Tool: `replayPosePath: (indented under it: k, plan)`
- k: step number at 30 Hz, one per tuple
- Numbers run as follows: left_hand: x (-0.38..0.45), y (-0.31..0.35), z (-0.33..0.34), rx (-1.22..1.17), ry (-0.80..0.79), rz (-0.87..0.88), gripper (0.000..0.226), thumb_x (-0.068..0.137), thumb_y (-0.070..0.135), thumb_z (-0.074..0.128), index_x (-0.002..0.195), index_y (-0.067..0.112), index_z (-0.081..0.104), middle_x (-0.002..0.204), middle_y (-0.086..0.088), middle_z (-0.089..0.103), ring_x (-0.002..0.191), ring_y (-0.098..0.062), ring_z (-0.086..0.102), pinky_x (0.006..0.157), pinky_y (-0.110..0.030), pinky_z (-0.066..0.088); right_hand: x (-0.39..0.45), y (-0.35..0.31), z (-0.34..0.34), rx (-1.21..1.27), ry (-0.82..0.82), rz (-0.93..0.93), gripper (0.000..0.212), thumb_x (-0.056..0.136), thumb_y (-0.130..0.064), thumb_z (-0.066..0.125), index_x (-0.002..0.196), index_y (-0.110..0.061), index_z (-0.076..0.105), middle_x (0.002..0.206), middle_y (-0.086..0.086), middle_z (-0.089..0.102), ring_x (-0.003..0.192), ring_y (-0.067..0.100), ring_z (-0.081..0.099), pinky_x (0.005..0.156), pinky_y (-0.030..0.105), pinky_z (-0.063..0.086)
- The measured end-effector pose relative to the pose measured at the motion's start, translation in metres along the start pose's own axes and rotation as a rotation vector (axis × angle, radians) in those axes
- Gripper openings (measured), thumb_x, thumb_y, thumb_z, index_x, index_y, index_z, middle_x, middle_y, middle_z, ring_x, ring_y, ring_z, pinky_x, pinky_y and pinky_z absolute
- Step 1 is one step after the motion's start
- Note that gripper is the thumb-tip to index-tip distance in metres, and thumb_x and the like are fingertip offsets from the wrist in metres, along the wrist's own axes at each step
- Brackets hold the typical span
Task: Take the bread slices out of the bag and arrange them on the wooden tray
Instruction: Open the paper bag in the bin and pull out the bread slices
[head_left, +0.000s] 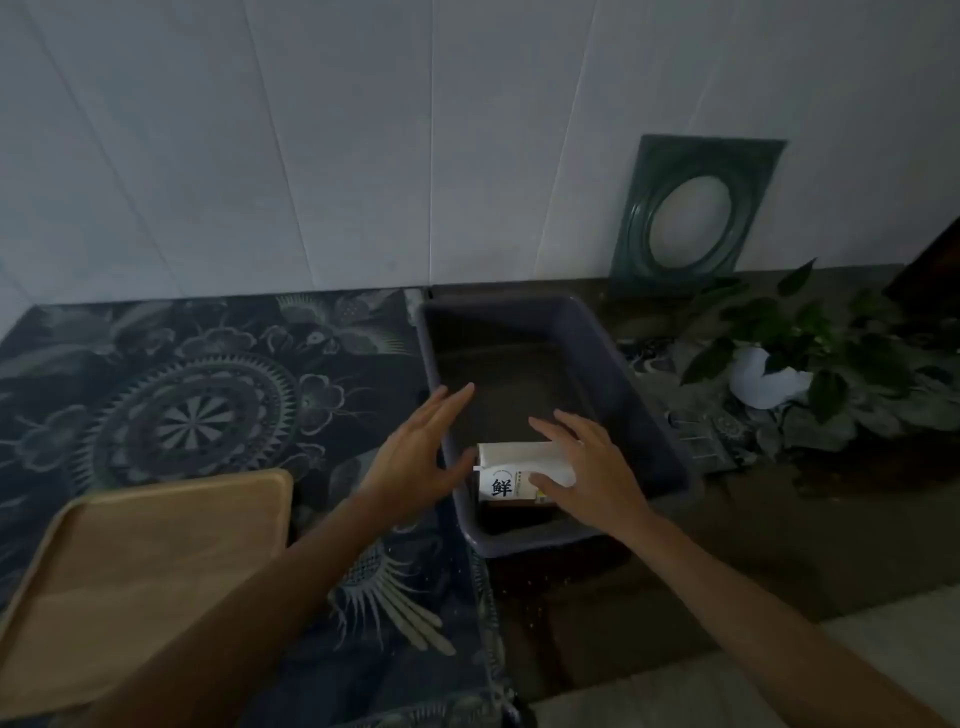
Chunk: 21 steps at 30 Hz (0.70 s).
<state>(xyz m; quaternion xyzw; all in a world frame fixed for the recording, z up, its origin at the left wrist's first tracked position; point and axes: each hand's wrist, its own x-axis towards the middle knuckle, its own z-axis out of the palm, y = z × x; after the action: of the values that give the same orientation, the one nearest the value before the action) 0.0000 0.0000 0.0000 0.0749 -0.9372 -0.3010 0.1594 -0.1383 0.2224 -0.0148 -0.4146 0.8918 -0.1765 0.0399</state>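
The scene is dim. A dark plastic bin (613, 374) sits on a brown table, its left wall along the edge of a patterned blue cloth (208, 395). Inside the bin, at its near end, lies the bread bag (511, 470), white on top with a black printed character and a brown band below; no slices can be seen through it.

The person's right hand (592, 473) rests on the right side of the bag, fingers spread and flat across its top, thumb against the front face. It touches the bag, but whether it has a firm hold cannot be told. The left hand (426, 452) hovers over the bin's left wall with fingers stretched out and wide apart, holding nothing; its thumb tip is just beside the bag's left edge, and contact there cannot be made out.

The wooden tray (140, 577) lies on the cloth at the lower left, well apart from the bin, with its surface bare.

At the back right, a green square frame (696, 213) with an oval opening leans against the white panelled wall (363, 130). Near it, a leafy plant (800, 338) in a white pot stands to the right of the bin
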Motion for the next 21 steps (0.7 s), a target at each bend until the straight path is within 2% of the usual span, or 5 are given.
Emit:
replayPosePath:
  k: [5,10,14,16,21]
  plan:
    - [0.016,-0.025,0.027,-0.013,-0.146,0.002,0.07,0.088,0.042,0.067,0.151,0.026,0.041,0.153,0.002,0.05,0.149,-0.016,0.034,0.114,-0.045,0.043,0.008,0.018,0.014,0.1,0.045,0.008,0.058,0.089,-0.027,0.075,0.144,-0.034,0.056,0.15,-0.002,0.051,0.14,0.019,0.043,0.108,0.039,0.048]
    - [0.019,-0.032,0.05,-0.041,-0.205,0.051,0.067,0.083,0.038,0.075,0.145,0.025,0.052,0.147,0.005,0.057,0.139,-0.015,0.05,0.109,-0.04,0.049,0.016,0.031,0.021,0.122,0.11,-0.036,0.042,0.09,-0.024,0.076,0.131,-0.03,0.07,0.133,-0.005,0.064,0.124,0.015,0.057,0.093,0.035,0.059]
    - [0.022,-0.029,0.062,-0.057,-0.142,0.07,0.05,0.085,0.033,0.073,0.133,0.025,0.063,0.134,0.007,0.066,0.113,-0.014,0.068,0.089,-0.035,0.059,0.02,0.038,0.019,0.126,0.154,-0.101,0.036,0.087,-0.019,0.076,0.122,-0.026,0.076,0.124,-0.002,0.067,0.114,0.018,0.062,0.084,0.032,0.059]
    - [0.025,-0.027,0.066,-0.071,-0.104,0.064,0.04,0.087,0.032,0.067,0.127,0.026,0.067,0.128,0.01,0.069,0.101,-0.012,0.072,0.082,-0.031,0.06,0.022,0.043,0.016,0.125,0.182,-0.158,0.029,0.09,-0.023,0.069,0.117,-0.023,0.078,0.114,-0.002,0.07,0.104,0.018,0.065,0.079,0.029,0.059]
    - [0.03,-0.022,0.07,-0.176,-0.014,-0.01,0.027,0.091,0.033,0.062,0.11,0.023,0.077,0.104,0.007,0.078,0.087,0.001,0.07,0.075,-0.021,0.059,0.031,0.062,0.008,0.17,0.157,-0.208,0.025,0.091,-0.036,0.068,0.105,-0.02,0.083,0.093,-0.006,0.072,0.084,0.01,0.064,0.067,0.028,0.057]
